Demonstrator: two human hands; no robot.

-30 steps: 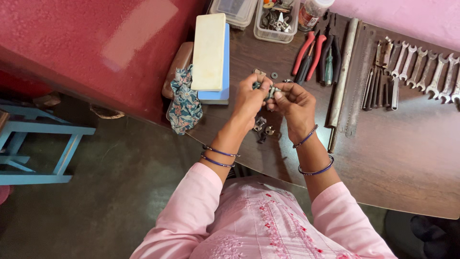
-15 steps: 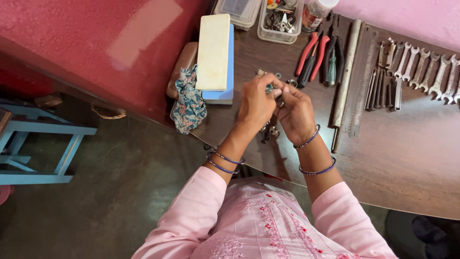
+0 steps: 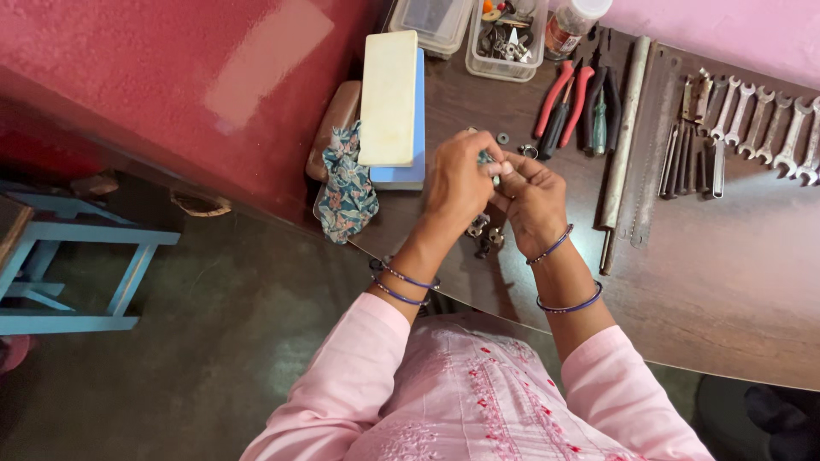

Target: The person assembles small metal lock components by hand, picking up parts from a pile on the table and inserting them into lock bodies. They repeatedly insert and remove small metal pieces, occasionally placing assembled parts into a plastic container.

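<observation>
Looking down from the head view, both hands meet above the dark bench (image 3: 726, 282), pinching one small metal part (image 3: 490, 160) between them. The left hand (image 3: 459, 181) and right hand (image 3: 533, 198) grip it with fingertips; its shape is mostly hidden. Loose small fittings (image 3: 483, 236) lie on the bench just below the hands.

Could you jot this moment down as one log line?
left hand: pinching small metal part | right hand: gripping same part | loose nuts: on table beneath hands

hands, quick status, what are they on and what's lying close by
Left hand and right hand pinched together on a small metal part. Loose metal pieces on the table just below. Pliers and washers close beyond the fingers.
</observation>
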